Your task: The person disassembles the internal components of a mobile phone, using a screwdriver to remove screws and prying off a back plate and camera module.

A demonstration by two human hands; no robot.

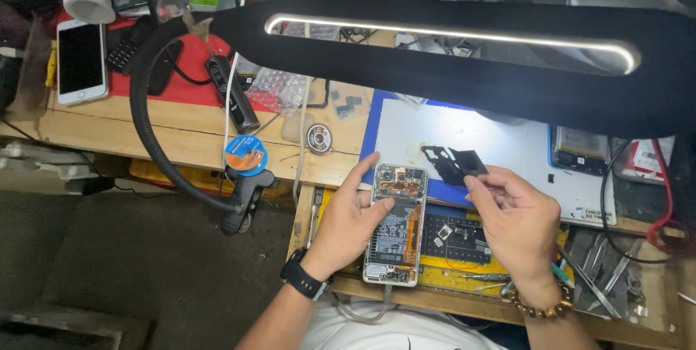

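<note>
**Open phone steadied, black cover plate lifted clear**

Right now the left hand [348, 223] rests along the left edge of the opened phone [395, 223], fingers curled over its side and thumb up near the top corner, a narrow grip that steadies it on the table [196, 132]. The phone lies back-off, battery and copper-coloured flex showing, at the near edge of the table just below the white work mat [507, 147]. The right hand [515, 216] pinches a black cover plate [455, 163] between thumb and fingertips, holding it above the mat, just up and right of the phone's top. A black tray of small parts [457, 238] sits between the two hands. Tweezers [594, 277] lie to the right. Overhead, a black lamp bar [449, 38] crosses the view. Far left, a white phone [81, 60] lies face up.
</note>
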